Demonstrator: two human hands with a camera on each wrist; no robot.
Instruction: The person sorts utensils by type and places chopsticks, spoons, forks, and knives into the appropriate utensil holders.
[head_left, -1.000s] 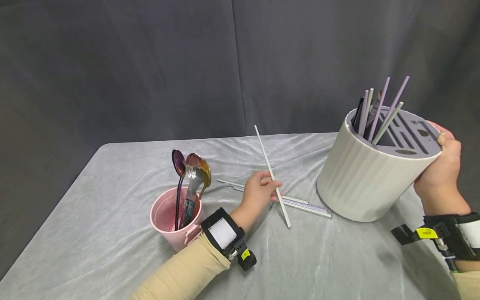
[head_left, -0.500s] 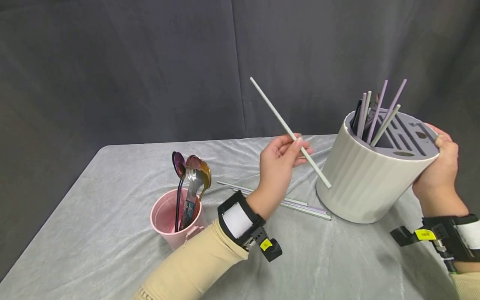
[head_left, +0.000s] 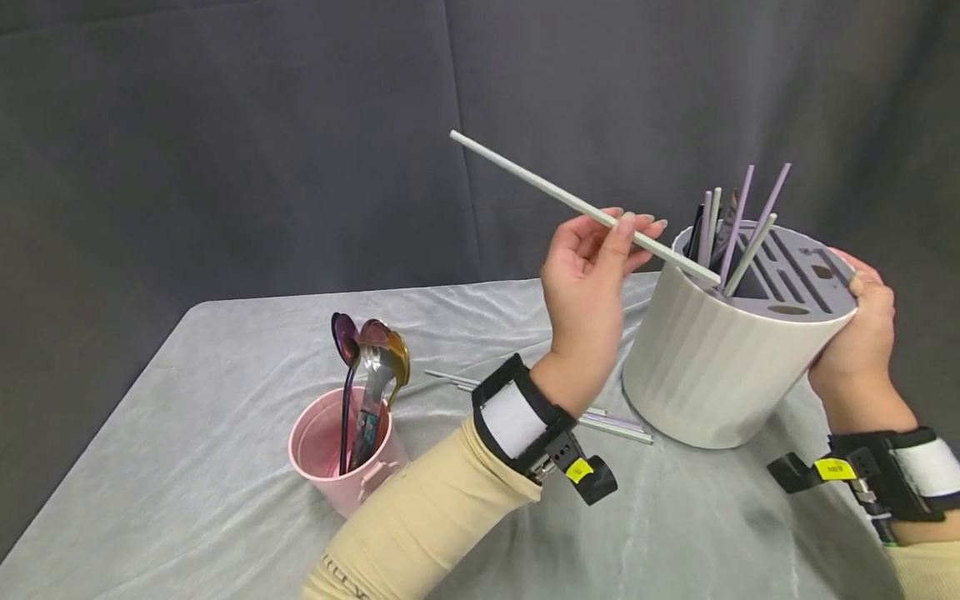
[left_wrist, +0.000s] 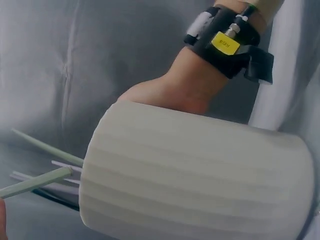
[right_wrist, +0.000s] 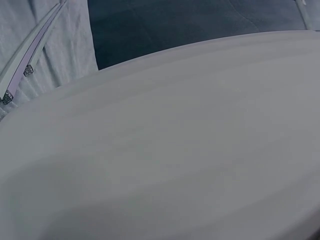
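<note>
My left hand [head_left: 592,275] pinches a pale green chopstick [head_left: 540,182] between thumb and fingers. The chopstick slants down to the right, its lower tip right at the near rim of a white ribbed utensil holder [head_left: 720,367]. My right hand [head_left: 862,333] grips that holder at its right side, tilting it to the left. Several purple and green chopsticks [head_left: 772,192] and dark utensils stand in the wide opening of its grey slotted top [head_left: 806,283]. In the left wrist view, the held chopstick [left_wrist: 37,182] overlaps the ones in the holder. The white wall [right_wrist: 175,135] fills most of the right wrist view.
Several loose chopsticks [head_left: 618,427] lie on the grey cloth [head_left: 225,533], partly behind my left forearm. A pink bucket [head_left: 318,421] with several spoons [head_left: 378,350] stands at left. A dark curtain [head_left: 300,150] hangs behind the table.
My left hand has lifted the chopstick off the table and carried it up and right to the holder's rim, tilting it flatter. My right hand keeps its grip on the holder.
</note>
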